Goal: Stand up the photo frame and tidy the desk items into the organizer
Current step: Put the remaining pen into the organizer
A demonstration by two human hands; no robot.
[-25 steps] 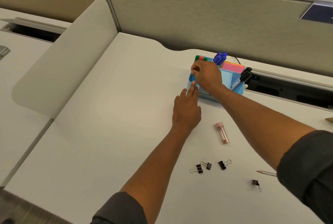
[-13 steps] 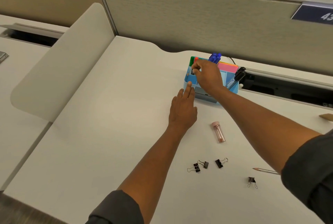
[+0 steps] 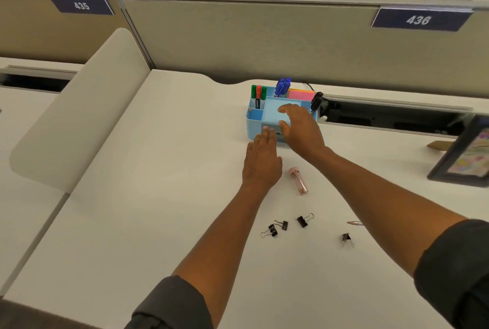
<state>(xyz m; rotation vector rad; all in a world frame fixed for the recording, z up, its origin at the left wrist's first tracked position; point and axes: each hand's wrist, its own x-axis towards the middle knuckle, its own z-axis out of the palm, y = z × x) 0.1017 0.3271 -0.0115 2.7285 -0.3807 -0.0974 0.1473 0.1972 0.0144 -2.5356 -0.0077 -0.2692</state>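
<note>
A light blue organizer (image 3: 255, 123) stands at the back of the desk, holding green and red markers (image 3: 258, 95), blue pens (image 3: 282, 86), pink sticky notes (image 3: 301, 94) and black pens (image 3: 316, 101). My left hand (image 3: 262, 162) lies flat on the desk, fingertips touching the organizer's front. My right hand (image 3: 300, 129) hovers over the organizer's front right with relaxed fingers and holds nothing. On the desk nearer me lie a pink tube (image 3: 298, 180), several black binder clips (image 3: 303, 220) and a pencil (image 3: 355, 223). A dark photo frame (image 3: 461, 154) stands at the right edge.
A grey partition wall (image 3: 251, 43) with number plates runs behind the desk. A curved beige divider (image 3: 79, 106) borders the left side. A cable slot (image 3: 391, 117) opens right of the organizer. A brown object (image 3: 438, 145) lies by the frame.
My right hand has left the marker compartment at the organizer's left and drawn back to the right, now open and holding nothing. The view has tilted up.
</note>
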